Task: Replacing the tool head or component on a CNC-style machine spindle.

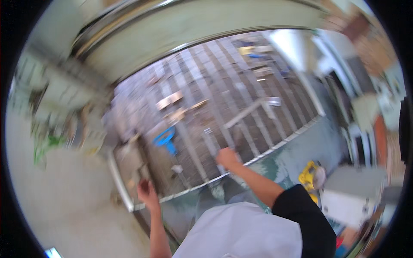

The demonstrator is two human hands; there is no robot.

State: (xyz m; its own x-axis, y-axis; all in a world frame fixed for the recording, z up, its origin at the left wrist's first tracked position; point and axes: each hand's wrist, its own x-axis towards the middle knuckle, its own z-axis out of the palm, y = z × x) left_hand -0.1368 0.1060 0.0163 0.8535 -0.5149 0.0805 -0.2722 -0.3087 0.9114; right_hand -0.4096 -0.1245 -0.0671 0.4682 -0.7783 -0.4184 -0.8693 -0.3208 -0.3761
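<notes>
Facing a wide slatted bed [279, 145] with a pale rim, a person in a white apron [245, 232] and black sleeve holds both bare hands over its near side. The left hand [148, 195] is at the near left corner, close to a brown block-like piece [131, 157]; its fingers curl inward. The right hand [227, 158] is just inside the near rim, loosely bent, above the slats. Whether either hand grips anything, I cannot tell. The spread of the arms probably lets each hand cover its own part of the bed.

Between the hands and farther in lies a blue tool-like object [172, 147]. Beyond it are light tan pieces [169, 100], and to the right a small silvery item [273, 101]. They lie scattered at odd angles, which suggests they were dropped or left loose, not arranged. A pale green panel [193, 28] crosses the far side, perhaps as a cover or guard. At right, outside the bed, are a yellow object [306, 175] and a whitish box [352, 193].

Motion blur smears everything. The fingertips are indistinct, the panel cuts off the far end of the bed, and I cannot tell whether the loose pieces rest on the slats or below them.
</notes>
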